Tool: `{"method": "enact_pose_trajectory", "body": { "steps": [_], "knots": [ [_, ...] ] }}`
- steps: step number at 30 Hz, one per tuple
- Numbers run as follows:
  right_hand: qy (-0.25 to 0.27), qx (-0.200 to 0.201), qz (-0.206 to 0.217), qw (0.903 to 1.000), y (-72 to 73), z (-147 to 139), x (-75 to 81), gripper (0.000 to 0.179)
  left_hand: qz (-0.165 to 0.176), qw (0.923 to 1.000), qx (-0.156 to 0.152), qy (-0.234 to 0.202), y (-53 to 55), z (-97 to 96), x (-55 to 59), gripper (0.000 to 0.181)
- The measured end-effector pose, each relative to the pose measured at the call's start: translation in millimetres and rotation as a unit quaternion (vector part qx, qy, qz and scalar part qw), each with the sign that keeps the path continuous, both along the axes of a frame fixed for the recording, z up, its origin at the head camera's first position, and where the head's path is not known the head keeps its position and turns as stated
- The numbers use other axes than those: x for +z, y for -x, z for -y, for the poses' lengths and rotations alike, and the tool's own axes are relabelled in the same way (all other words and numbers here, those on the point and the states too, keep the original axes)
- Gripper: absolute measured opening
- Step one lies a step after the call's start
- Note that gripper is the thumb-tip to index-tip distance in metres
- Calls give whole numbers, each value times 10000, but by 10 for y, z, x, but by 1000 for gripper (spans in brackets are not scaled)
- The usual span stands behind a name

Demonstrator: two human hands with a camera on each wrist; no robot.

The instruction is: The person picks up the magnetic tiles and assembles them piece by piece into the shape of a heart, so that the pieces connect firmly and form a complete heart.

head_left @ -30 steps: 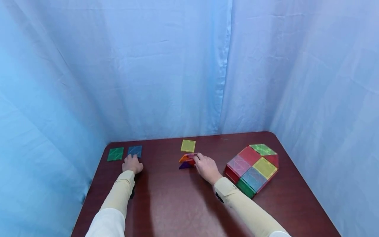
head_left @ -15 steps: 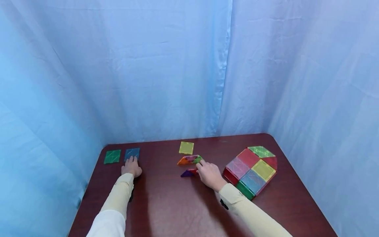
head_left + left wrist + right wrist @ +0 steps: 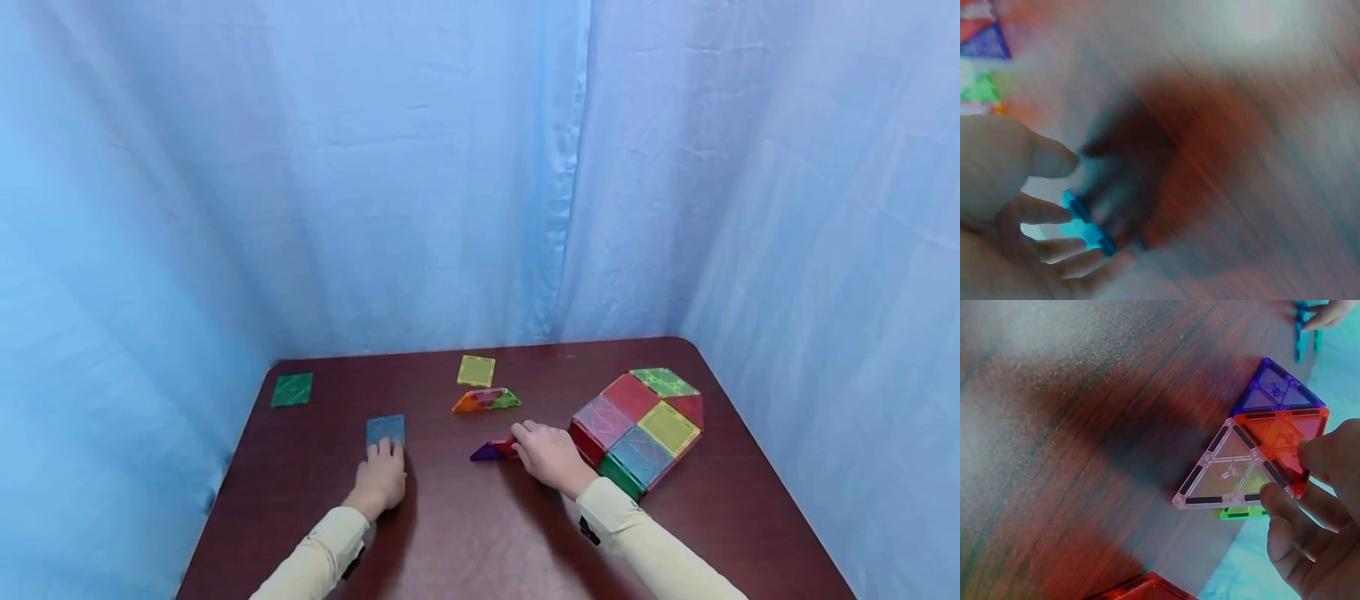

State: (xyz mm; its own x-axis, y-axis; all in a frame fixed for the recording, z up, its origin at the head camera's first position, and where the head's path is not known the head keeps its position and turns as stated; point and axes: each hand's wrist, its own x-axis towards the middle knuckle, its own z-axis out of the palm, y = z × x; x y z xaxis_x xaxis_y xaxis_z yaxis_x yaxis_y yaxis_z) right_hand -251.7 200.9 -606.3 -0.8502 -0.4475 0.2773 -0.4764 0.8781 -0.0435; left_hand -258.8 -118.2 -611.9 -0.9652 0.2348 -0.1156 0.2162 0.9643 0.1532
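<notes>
My left hand (image 3: 381, 482) rests its outstretched fingers on a blue square magnetic tile (image 3: 386, 428), left of the table's middle. The thumb (image 3: 1054, 156) stays off the tile in the left wrist view, which is blurred. My right hand (image 3: 551, 458) pinches a row of joined triangle tiles: purple (image 3: 1279, 390), red (image 3: 1285, 440) and pink (image 3: 1232, 467). Just beyond it, a second joined row of orange, pink and green triangle tiles (image 3: 486, 400) sits on the table. Fingers partly hide the red and pink triangles.
Right of my right hand sits a large build of joined tiles (image 3: 637, 429) in several colours. A yellow square tile (image 3: 476, 370) lies near the back edge, and a green square tile (image 3: 292, 389) at the back left. Blue curtains (image 3: 420, 167) surround the table (image 3: 450, 533).
My left hand has brought the blue tile rightward and nearer, away from the green one. My right hand has drawn the purple-and-red row nearer, apart from the orange-and-green row.
</notes>
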Motion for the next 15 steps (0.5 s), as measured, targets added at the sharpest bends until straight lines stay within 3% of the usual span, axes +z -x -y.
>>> {"method": "enact_pose_trajectory", "body": {
  "steps": [3, 6, 12, 15],
  "knots": [
    [103, -60, 66, 9999, 10, -43, -29, 16, -165, 9996, -137, -163, -15, -75, 26, 52],
    [253, -157, 257, 9992, 20, -85, -63, 17, -51, 9993, -187, -325, 117, -36, 53, 63],
    [685, -332, 719, 9945, 7, -139, -131, 16, 1008, 9910, -337, -810, 395, 166, 93, 82],
    [852, -319, 813, 9925, 9, -157, -163, 14, 1169, 9887, -497, -801, 431, 198, 75, 82]
  ]
}}
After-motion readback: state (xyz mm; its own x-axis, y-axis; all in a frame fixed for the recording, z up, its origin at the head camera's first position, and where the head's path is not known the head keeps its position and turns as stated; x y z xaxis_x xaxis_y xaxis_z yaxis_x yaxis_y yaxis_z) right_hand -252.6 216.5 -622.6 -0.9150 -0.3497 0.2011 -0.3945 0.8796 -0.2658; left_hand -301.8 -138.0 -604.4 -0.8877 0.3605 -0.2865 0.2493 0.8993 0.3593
